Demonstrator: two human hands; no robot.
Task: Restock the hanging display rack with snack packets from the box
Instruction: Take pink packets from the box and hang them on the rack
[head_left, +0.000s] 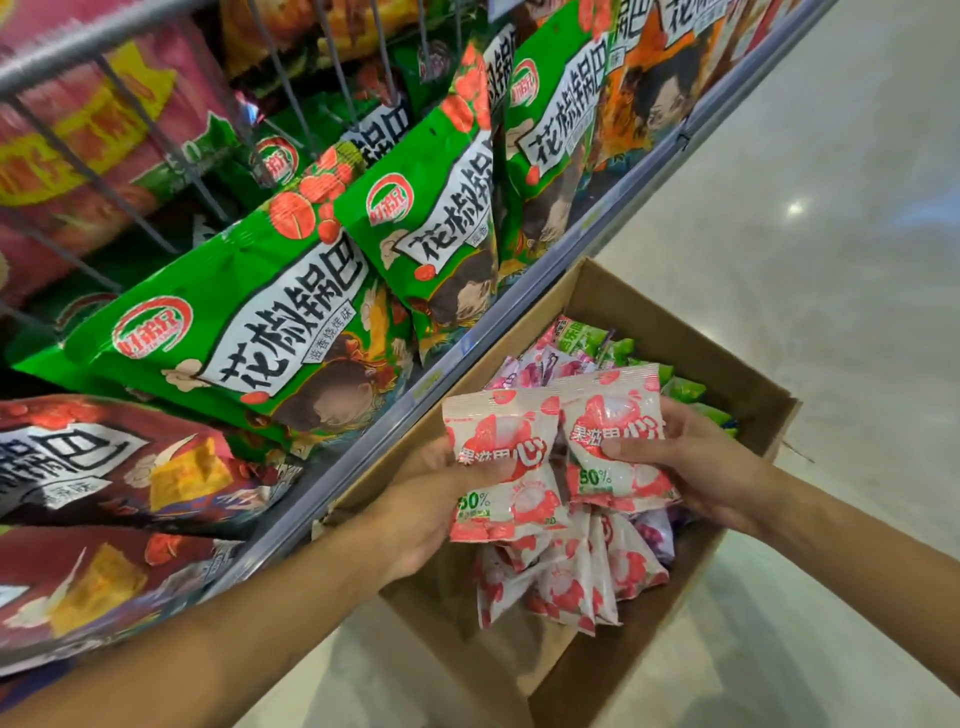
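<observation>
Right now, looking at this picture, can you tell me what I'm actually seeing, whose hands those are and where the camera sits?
There is no machine here. One camera worn on a person's head looks down at their own bare hands. The left hand and the right hand each hold a pink-and-white snack packet, the left packet and the right packet, above an open cardboard box filled with more small packets. To the left stands a store rack with big green snack bags and red ones lower down.
</observation>
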